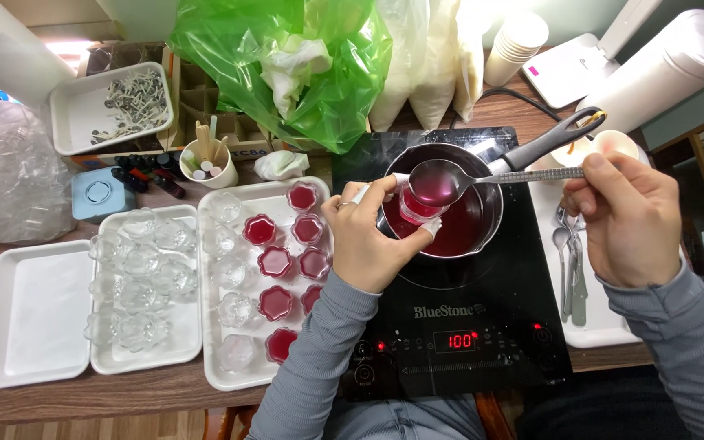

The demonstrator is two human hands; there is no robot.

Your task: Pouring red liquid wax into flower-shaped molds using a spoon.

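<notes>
left hand (366, 244) grips a small glass cup (417, 208) over the saucepan (450, 220) of red liquid while right hand (625, 216) pinches a ladle (437, 181) above it; nine cups in the middle tray (213, 371) appear filled, remaining clear ones unfilled.

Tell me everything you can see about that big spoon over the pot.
The ladle-like spoon looks like shiny metal, with a round bowl and a long straight handle. Its bowl holds dark red liquid and hangs level over the small glass cup, above the saucepan of the same red liquid. The right hand grips the handle's far end; the left hand holds the cup beneath it. Whether the bowl touches the cup's rim is unclear.
</notes>
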